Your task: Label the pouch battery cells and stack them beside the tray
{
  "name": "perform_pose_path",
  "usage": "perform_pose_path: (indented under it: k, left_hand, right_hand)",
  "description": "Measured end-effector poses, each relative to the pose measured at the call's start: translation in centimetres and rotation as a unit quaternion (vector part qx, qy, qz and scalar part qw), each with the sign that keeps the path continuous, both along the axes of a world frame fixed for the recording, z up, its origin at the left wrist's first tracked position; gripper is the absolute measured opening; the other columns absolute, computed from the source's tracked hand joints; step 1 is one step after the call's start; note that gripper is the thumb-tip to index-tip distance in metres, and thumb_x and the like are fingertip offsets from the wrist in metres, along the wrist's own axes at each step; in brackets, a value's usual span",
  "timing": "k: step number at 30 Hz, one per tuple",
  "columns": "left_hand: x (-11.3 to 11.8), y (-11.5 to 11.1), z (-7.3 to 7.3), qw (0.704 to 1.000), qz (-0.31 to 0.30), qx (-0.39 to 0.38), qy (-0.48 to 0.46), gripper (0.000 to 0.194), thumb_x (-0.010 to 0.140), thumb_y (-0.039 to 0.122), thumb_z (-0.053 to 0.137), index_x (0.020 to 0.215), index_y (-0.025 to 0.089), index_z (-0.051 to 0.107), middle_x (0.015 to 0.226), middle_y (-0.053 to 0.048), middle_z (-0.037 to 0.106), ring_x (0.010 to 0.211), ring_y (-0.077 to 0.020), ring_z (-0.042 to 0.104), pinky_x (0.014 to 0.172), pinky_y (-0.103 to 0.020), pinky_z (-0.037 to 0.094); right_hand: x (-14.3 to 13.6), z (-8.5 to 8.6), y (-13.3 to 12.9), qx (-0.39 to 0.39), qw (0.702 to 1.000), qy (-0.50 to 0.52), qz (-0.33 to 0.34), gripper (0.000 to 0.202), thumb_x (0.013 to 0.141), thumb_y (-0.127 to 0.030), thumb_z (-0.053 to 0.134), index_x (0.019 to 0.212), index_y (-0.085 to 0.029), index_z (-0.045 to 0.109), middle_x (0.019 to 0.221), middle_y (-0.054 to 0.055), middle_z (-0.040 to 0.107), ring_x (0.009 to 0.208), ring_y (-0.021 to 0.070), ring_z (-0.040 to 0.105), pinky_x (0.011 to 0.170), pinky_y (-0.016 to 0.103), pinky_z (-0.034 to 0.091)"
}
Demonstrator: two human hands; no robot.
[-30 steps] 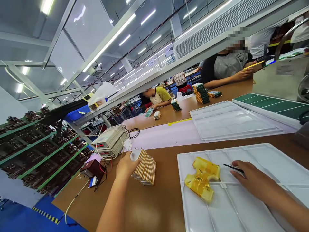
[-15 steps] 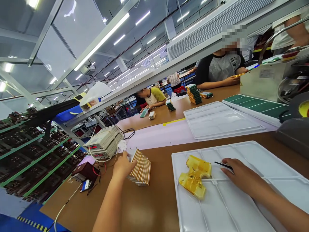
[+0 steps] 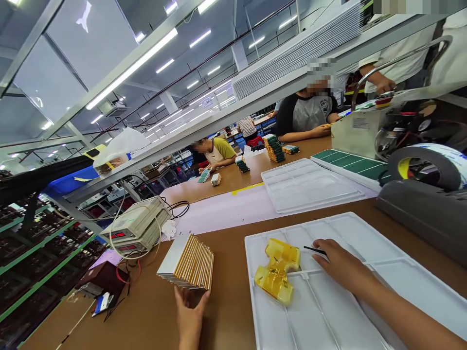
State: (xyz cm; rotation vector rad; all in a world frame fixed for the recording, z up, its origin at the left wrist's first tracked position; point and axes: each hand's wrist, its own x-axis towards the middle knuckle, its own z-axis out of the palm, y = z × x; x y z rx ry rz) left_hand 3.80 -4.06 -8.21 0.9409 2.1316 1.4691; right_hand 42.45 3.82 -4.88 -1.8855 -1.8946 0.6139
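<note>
On the brown table stands a stack of thin white panels with orange-yellow edges, leaning slightly. My left hand is at its near end, thumb and fingers spread apart; the fingertips are partly hidden by the stack. To the right, my right hand pinches a thin black stick-like tool above a white compartmented tray. Left of the tool's tip, a yellow, tape-covered block with a notched shape lies on the tray.
Two stacked meters with red displays and cables stand at left. Behind are another white tray, green panels and a machine. A tape roll sits at right. Co-workers sit across the table; a metal beam crosses overhead.
My left hand has moved from the far left side of the panel stack to its near end. My right hand still holds the black tool. The whole view has shifted.
</note>
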Motion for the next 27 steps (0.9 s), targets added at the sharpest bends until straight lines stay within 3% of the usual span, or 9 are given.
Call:
perform_pose_path:
  k: [2,4,10,16,21,27]
  left_hand:
    - [0.2,0.9,-0.1,0.999,-0.030,0.009,0.034,0.079,0.058,0.032,0.067,0.124,0.019,0.024,0.115,-0.012,0.050,0.104,-0.0206,0.051,0.089,-0.031,0.041]
    - [0.4,1.4,0.2,0.997,-0.011,-0.013,0.080,0.074,0.057,0.029,0.068,0.119,0.019,0.029,0.106,-0.010,0.055,0.097,-0.0206,0.055,0.085,-0.033,0.043]
    - [2.0,1.6,1.2,0.975,0.076,-0.130,0.164,0.078,0.058,0.031,0.068,0.119,0.015,0.023,0.107,-0.015,0.053,0.095,-0.0231,0.055,0.080,-0.034,0.045]
    - [2.5,2.7,1.6,0.968,0.085,-0.175,0.160,0.077,0.055,0.040,0.068,0.114,0.014,0.028,0.101,-0.015,0.057,0.095,-0.0261,0.055,0.078,-0.037,0.044]
    - [2.3,5.9,1.2,0.971,0.054,-0.160,0.172,0.075,0.054,0.044,0.068,0.113,0.017,0.029,0.101,-0.012,0.058,0.092,-0.0235,0.057,0.077,-0.034,0.044]
    - [2.2,11.4,1.4,0.968,0.029,-0.171,0.180,0.078,0.054,0.046,0.066,0.115,0.016,0.028,0.102,-0.012,0.058,0.094,-0.0249,0.056,0.078,-0.035,0.043]
  right_hand:
    - [0.2,-0.2,0.0,0.000,1.000,0.001,0.003,0.028,0.079,-0.038,0.032,0.098,-0.024,0.046,0.111,0.005,0.049,0.089,0.0187,0.054,0.070,0.030,0.042]
    - [0.3,-0.6,0.1,-0.001,1.000,0.000,0.008,0.029,0.079,-0.039,0.033,0.098,-0.023,0.046,0.111,0.005,0.048,0.090,0.0196,0.054,0.073,0.031,0.042]
    - [0.6,-1.2,0.2,-0.026,0.999,-0.016,0.016,0.034,0.080,-0.042,0.028,0.101,-0.022,0.045,0.114,0.007,0.044,0.095,0.0219,0.051,0.077,0.033,0.039]
    - [0.5,-0.9,-0.1,-0.042,0.999,-0.031,0.012,0.037,0.080,-0.045,0.026,0.103,-0.023,0.045,0.117,0.007,0.043,0.096,0.0216,0.051,0.077,0.032,0.039]
    - [0.4,-1.1,0.1,-0.031,0.999,-0.031,0.009,0.033,0.079,-0.043,0.029,0.100,-0.024,0.046,0.114,0.006,0.045,0.096,0.0212,0.051,0.075,0.032,0.040]
    - [0.3,-1.4,0.3,-0.014,1.000,-0.013,0.005,0.034,0.077,-0.044,0.032,0.101,-0.025,0.048,0.113,0.004,0.048,0.092,0.0201,0.054,0.073,0.032,0.043]
